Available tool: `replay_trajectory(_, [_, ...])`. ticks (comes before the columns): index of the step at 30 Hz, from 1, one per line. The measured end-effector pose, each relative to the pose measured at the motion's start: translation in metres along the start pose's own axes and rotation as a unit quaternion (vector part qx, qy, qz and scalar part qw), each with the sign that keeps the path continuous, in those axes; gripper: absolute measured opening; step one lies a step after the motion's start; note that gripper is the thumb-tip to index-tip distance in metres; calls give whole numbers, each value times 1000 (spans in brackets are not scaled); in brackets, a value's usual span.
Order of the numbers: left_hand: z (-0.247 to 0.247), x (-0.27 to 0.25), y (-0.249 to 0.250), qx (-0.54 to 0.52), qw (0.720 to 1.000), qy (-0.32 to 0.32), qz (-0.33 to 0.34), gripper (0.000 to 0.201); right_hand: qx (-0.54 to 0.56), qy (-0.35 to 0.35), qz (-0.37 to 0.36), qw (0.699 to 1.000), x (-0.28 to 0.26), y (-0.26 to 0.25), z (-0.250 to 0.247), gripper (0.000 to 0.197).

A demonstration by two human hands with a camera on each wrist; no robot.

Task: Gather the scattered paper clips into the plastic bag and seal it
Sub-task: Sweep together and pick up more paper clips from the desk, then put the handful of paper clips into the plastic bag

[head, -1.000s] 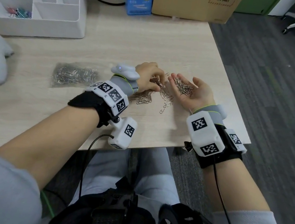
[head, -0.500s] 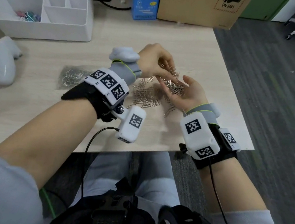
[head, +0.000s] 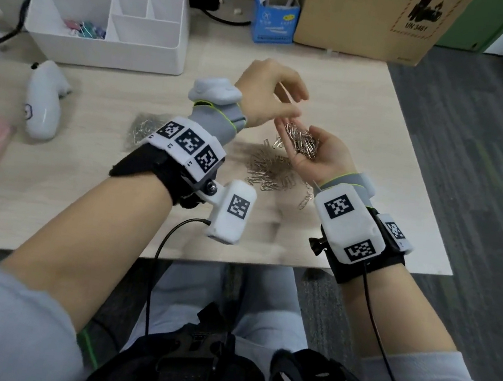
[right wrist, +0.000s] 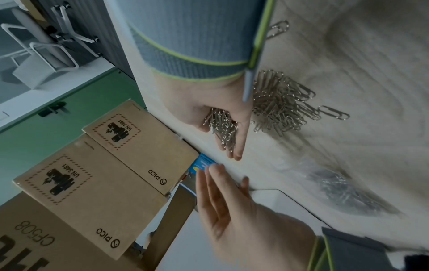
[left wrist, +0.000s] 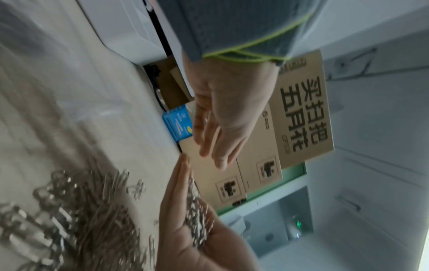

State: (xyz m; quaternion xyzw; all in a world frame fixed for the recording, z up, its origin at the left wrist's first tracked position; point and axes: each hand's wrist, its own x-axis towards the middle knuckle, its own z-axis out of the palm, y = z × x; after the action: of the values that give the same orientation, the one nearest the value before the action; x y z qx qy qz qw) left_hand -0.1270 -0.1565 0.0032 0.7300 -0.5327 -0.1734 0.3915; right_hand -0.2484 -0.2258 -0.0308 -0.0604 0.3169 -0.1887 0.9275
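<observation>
My right hand (head: 297,133) is held palm up above the table, fingers nearly straight, carrying a heap of silver paper clips (head: 300,140) (right wrist: 223,126). Just above and left of it hovers my left hand (head: 294,104) (left wrist: 220,128), fingers relaxed and holding nothing. A loose pile of clips (head: 270,172) (right wrist: 283,102) lies on the table under both hands. The clear plastic bag (head: 144,128) (right wrist: 336,187), with clips inside, lies flat to the left, partly hidden behind my left wrist.
A white desk organizer (head: 102,50) holding coloured clips stands at the back left. A white handheld device (head: 44,103) lies left of the bag. A blue box (head: 274,22) and a cardboard box (head: 374,20) stand at the back. The table's right edge (head: 419,181) is close.
My left hand lifted clips from the pile and let them go into my right palm, then rose empty. The heap in the right palm has grown, and both hands have risen off the table.
</observation>
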Motion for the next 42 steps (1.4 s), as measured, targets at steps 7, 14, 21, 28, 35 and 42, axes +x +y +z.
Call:
replay_trajectory(7, [-39, -23, -27, 193, 966, 52, -162, 30, -4, 6, 28, 1000, 3, 26, 13, 40])
replay_trajectory(14, [-33, -36, -40, 249, 946, -39, -204, 33, -43, 23, 50, 998, 5, 47, 20, 41])
replay_trajectory(21, [-28, -39, -46, 208, 955, -47, -204, 20, -80, 27, 53, 995, 9, 54, 21, 41])
replay_trajectory(28, [-44, -45, -44, 120, 977, -37, -173, 27, -160, -22, 92, 983, 20, 59, 39, 45])
replay_trajectory(35, [-60, -49, -50, 93, 977, 28, -191, 28, -163, -73, 119, 977, 18, 66, 62, 49])
replay_trajectory(42, [-66, -55, -53, 90, 978, 45, -183, 28, -204, -92, 143, 964, 19, 63, 69, 74])
